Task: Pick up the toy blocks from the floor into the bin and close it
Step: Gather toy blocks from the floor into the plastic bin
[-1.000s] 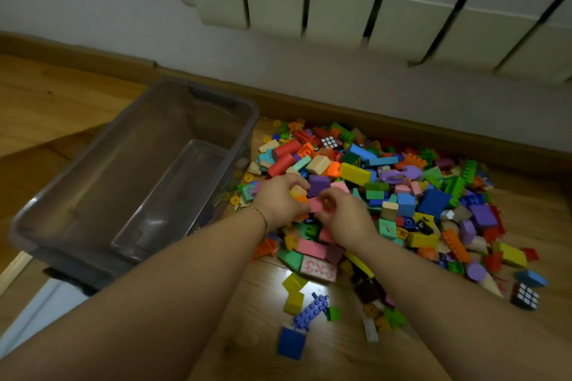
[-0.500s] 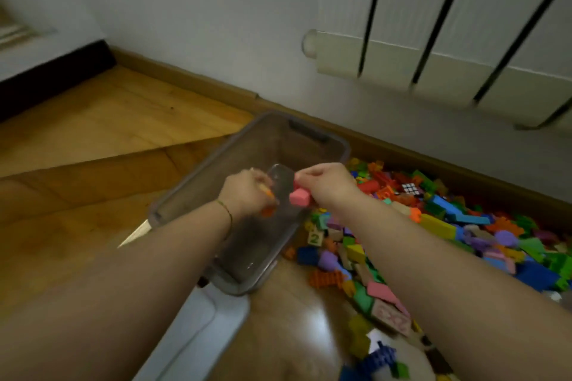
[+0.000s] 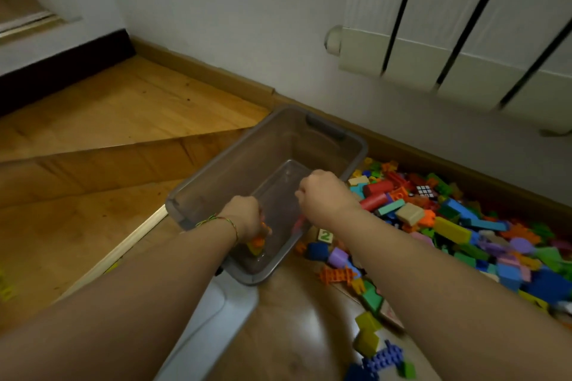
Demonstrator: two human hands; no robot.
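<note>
The bin (image 3: pixel 223 164) is see-through grey plastic with a dark handle (image 3: pixel 325 127). It sits on the wood floor (image 3: pixel 108 120) in the middle of the view. Its long side runs from 7 o'clock to 1 o'clock, open side up.

Both hands hang over it, backs up. The left hand (image 3: pixel 243 219) has fingers curled down on an orange block (image 3: pixel 257 243), maybe pinching it; it is too blurry to tell. The right hand (image 3: pixel 325 196) hides its curled fingers, so I cannot tell their grip. A pink block (image 3: pixel 298 223) is below it.

The blocks (image 3: pixel 448 226) lie at 3 o'clock. A white lid (image 3: pixel 223 309) pokes out at 6 o'clock.
</note>
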